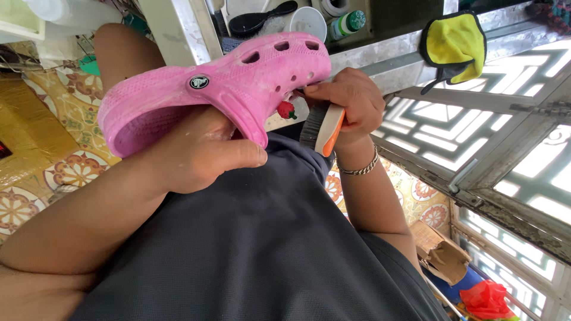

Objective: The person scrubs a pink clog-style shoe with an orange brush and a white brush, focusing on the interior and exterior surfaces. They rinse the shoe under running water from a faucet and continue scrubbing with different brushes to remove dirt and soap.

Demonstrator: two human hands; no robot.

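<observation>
Head view looks down the front of a person in a dark grey shirt (262, 249), over a patterned tile floor (65, 113) at the far left. Left of centre, the left hand (199, 151) is pushed up into the opening of a pink clog (214, 89), fingers hidden inside it and the thumb pressed along its lower edge, so the shoe is gripped and held up in front of the chest, toe pointing right. A small red strawberry charm (286, 110) hangs at the clog's toe end. Just to the right, the right hand (348, 101) is clenched around a scrub brush (324, 129) with an orange-and-white back and dark bristles; the brush sits against the toe of the clog. A silver chain bracelet (360, 168) circles that wrist. Further right, a yellow cloth (455, 46) is draped over a metal ledge, beside a white window grille (511, 154). Low at the right lie a torn cardboard box (440, 252) and a red bag (486, 297).
</observation>
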